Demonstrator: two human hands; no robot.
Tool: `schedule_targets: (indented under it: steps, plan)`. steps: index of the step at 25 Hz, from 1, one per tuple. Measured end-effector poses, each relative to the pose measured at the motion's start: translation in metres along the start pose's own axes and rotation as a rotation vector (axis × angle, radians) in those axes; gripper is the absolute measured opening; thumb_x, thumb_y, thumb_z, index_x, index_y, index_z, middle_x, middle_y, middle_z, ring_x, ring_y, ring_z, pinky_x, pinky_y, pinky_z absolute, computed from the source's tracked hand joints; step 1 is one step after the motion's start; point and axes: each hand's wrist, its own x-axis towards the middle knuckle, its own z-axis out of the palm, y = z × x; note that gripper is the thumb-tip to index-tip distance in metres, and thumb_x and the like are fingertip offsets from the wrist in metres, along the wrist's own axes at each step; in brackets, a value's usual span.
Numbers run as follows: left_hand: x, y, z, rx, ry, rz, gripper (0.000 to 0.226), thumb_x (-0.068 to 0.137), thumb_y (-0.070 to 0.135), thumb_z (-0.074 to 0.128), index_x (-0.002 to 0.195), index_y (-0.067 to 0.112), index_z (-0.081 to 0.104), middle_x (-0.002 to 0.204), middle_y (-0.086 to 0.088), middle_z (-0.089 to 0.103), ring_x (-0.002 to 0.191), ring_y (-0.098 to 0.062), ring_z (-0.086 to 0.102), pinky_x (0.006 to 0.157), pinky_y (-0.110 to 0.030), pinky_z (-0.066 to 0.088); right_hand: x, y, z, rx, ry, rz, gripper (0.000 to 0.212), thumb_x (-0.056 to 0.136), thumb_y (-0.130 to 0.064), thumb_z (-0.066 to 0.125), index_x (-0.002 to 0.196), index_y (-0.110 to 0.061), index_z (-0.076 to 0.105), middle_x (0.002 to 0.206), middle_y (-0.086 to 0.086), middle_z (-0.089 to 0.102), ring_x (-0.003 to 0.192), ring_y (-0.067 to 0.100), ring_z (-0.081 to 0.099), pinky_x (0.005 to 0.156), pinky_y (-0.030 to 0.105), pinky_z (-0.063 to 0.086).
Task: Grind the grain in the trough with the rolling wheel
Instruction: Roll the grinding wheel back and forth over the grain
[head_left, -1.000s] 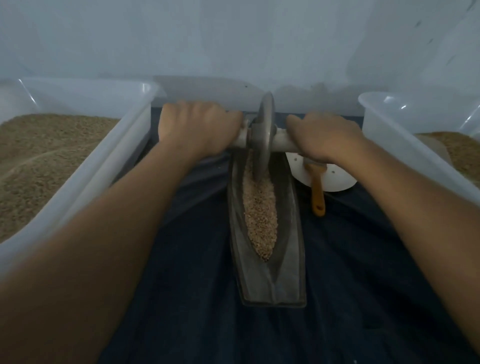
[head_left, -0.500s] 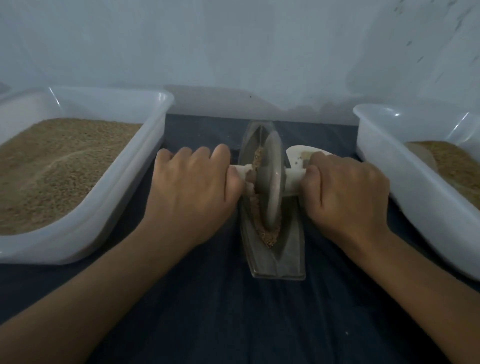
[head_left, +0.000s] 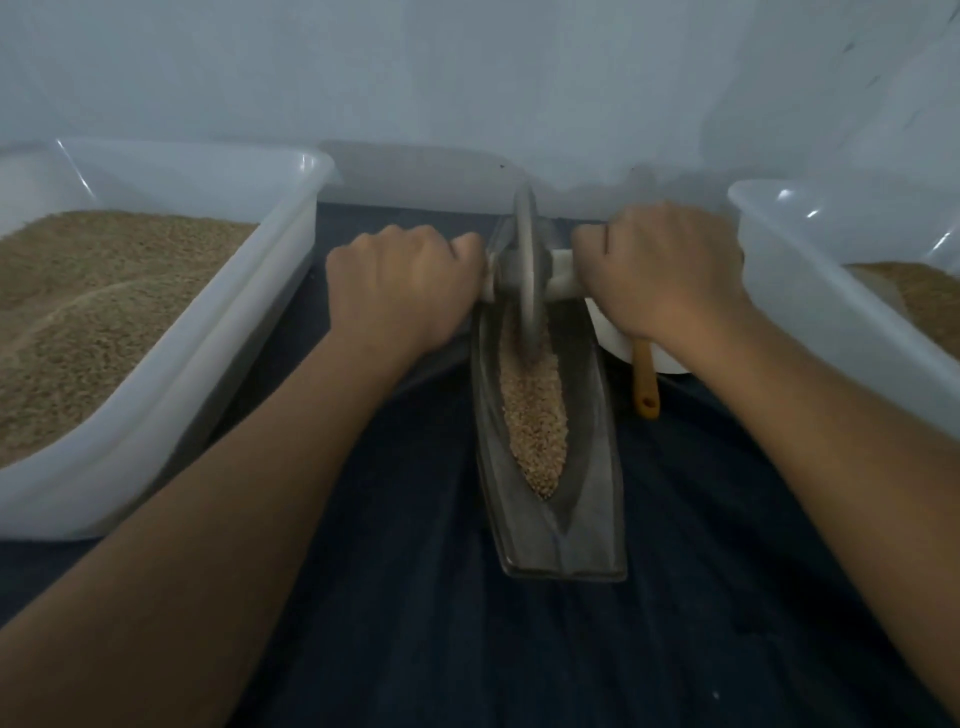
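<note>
We see a big tub (head_left: 156, 364) left of the left hand (head_left: 400, 291). The trough (head_left: 587, 467) runs toward us, grain (head_left: 535, 415) inside. Both hands, left and right hand (head_left: 660, 275), grip the handle; the wheel (head_left: 527, 270) stands between, maybe touching grain.

— Where's the wheel sitting?
— The rolling wheel (head_left: 525, 270) stands upright on its edge at the far end of the trough (head_left: 582, 499), a thin grey metal disc seen nearly edge-on, with a pale axle handle (head_left: 563, 278) through its hub, lying crosswise.
— And the trough?
— Long, narrow, boat-shaped, dark grey metal, flat on the dark cloth, running straight away from the viewer — its near end squared off.
— The grain?
— The grain (head_left: 535, 415) lies in the groove as a tan, coarse strip, tapering to a point toward the near end; the wheel's lower rim is down in it at the far end.
</note>
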Motion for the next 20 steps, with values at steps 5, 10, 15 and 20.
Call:
schedule_targets:
  steps: [5, 10, 15, 20]
  plan:
    - [-0.063, 0.008, -0.039, 0.007, 0.173, 0.162, 0.054, 0.102, 0.032, -0.006, 0.075, 0.019, 0.039, 0.068, 0.002, 0.040, 0.059, -0.023, 0.042, 0.060, -0.039, 0.031, -0.081, 0.001, -0.021, 0.028, 0.113, -0.043, 0.042, 0.100, -0.033, 0.026, 0.063, -0.020, 0.040, 0.055, -0.007, 0.037, 0.049, 0.025, 0.038, 0.049, 0.031, 0.016]
    - [-0.073, 0.001, -0.033, 0.068, 0.131, 0.251, 0.053, 0.100, 0.024, -0.015, 0.081, 0.019, 0.034, 0.072, 0.003, 0.035, 0.060, -0.020, 0.041, 0.058, -0.035, 0.027, -0.080, -0.004, -0.023, 0.027, 0.170, -0.073, 0.046, 0.100, -0.034, 0.027, 0.056, -0.023, 0.037, 0.049, -0.006, 0.036, 0.043, 0.020, 0.033, 0.048, 0.028, 0.019]
    - [0.006, 0.010, -0.013, 0.052, -0.017, 0.063, 0.040, 0.100, 0.028, 0.017, 0.094, 0.017, 0.055, 0.092, -0.005, 0.057, 0.081, -0.029, 0.056, 0.072, -0.041, 0.036, -0.014, 0.003, 0.007, -0.047, -0.039, 0.072, 0.049, 0.093, -0.048, 0.015, 0.061, -0.023, 0.042, 0.059, -0.001, 0.041, 0.054, 0.019, 0.036, 0.058, 0.034, 0.029]
    - [0.032, 0.013, -0.009, 0.042, -0.049, -0.060, 0.048, 0.094, 0.037, 0.011, 0.078, 0.018, 0.051, 0.079, -0.004, 0.050, 0.075, -0.026, 0.047, 0.073, -0.041, 0.033, 0.000, 0.012, 0.019, -0.032, -0.094, 0.131, 0.044, 0.100, -0.045, 0.024, 0.066, -0.023, 0.042, 0.063, -0.002, 0.040, 0.056, 0.018, 0.036, 0.060, 0.035, 0.030]
